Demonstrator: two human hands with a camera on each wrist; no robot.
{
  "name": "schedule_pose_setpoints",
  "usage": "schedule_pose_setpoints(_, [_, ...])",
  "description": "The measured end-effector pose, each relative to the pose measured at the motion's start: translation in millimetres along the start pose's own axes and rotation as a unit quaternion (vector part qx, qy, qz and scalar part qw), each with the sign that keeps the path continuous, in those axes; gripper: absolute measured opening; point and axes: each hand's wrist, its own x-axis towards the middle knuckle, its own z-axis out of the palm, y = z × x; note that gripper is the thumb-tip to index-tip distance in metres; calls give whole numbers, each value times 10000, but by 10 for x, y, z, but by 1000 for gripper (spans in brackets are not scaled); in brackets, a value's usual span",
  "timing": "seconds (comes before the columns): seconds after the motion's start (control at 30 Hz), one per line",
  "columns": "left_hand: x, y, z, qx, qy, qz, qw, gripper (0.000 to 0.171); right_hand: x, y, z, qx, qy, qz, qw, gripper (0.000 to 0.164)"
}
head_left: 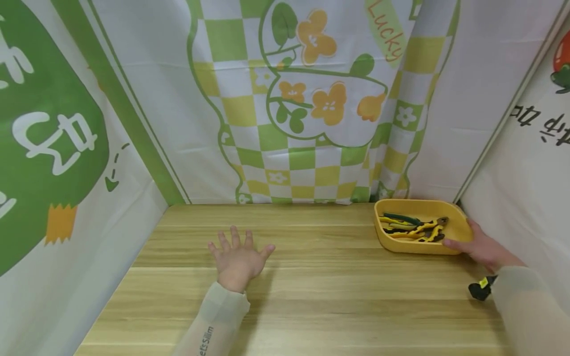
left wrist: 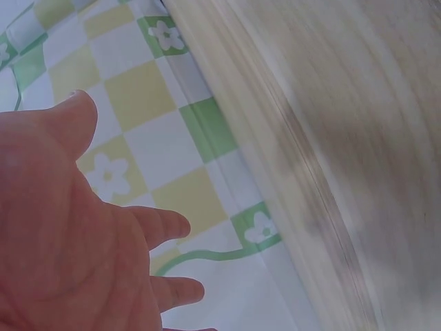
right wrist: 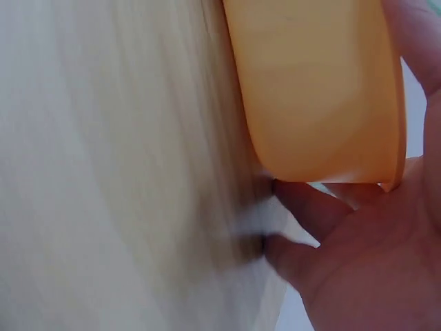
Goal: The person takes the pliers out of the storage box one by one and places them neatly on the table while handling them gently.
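Note:
A yellow plastic bin [head_left: 418,247] stands on the table at the back right, in the head view. Inside it lie several hand tools that look like pliers [head_left: 416,230], with yellow-and-black handles and one dark green pair of handles. My right hand [head_left: 483,247] grips the bin's right end, thumb over the rim and the other fingers along the outer wall. In the right wrist view, the fingertips [right wrist: 293,193] come under the bin's lower corner, close to the tabletop. My left hand [head_left: 240,262] is held over the left-middle of the table, palm down, fingers spread, holding nothing.
The wood-grain table [head_left: 311,296] meets a checkered, flower-printed cloth [head_left: 307,163] at its back edge. A green-and-white printed cloth [head_left: 53,148] hangs at left, a white printed one [head_left: 525,163] at right. A small black device [head_left: 480,290] sits by my right wrist.

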Motion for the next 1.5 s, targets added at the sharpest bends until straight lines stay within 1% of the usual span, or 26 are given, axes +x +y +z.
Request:
schedule_pose_setpoints(0.13, [-17, 19, -5, 32, -3, 15, 10000, 97, 23, -65, 84, -144, 105, -227, 9996, 118])
schedule_pose_setpoints(0.2, [-23, 28, -10, 46, 6, 5, 10000, 97, 40, -86, 127, -367, 153, -286, 9988, 117])
schedule_pose_setpoints(0.37, [-41, 40, -26, 52, 13, -13, 10000, 97, 54, -157, 225, -755, 80, -218, 9969, 118])
schedule_pose_setpoints(0.57, [-49, 28, -8, -34, -4, 8, 10000, 94, 46, -275, 348, -896, -57, -175, 9958, 119])
schedule_pose_setpoints(0.67, [-54, 21, -1, -41, -24, 9, 10000, 95, 49, -312, 420, -867, -85, -155, 9961, 121])
schedule_pose_setpoints(0.87, [-54, 33, -2, -28, -14, -9, 10000, 97, 32, -408, 579, -491, -43, -219, 9985, 123])
schedule_pose_setpoints(1.0, [-48, 41, -8, -29, 27, -7, 10000, 98, 1, -532, 685, -373, -64, -332, 9987, 124])
schedule_pose_setpoints(1.07, [-47, 39, 7, -31, 10, -16, 10000, 98, 0, -573, 720, -398, -107, -474, 9980, 121])
schedule_pose_setpoints(1.17, [-48, 28, 22, -44, 0, -16, 10000, 98, 38, -609, 705, -321, -169, -688, 9970, 111])
schedule_pose_setpoints(1.23, [-41, 21, 31, -79, 2, -10, 10000, 98, 72, -617, 659, -288, -212, -741, 9966, 109])
schedule_pose_setpoints(1.3, [-34, 14, 40, -101, -7, -4, 9999, 99, 106, -615, 611, -250, -319, -708, 9967, 112])
schedule_pose_setpoints(1.37, [-23, 14, 40, -102, -19, -1, 9999, 99, 128, -619, 565, -357, -471, -601, 9964, 118])
schedule_pose_setpoints(1.5, [-12, 10, 57, -40, -55, 1, 10000, 100, 153, -615, 558, -338, -799, -441, 9952, 124])
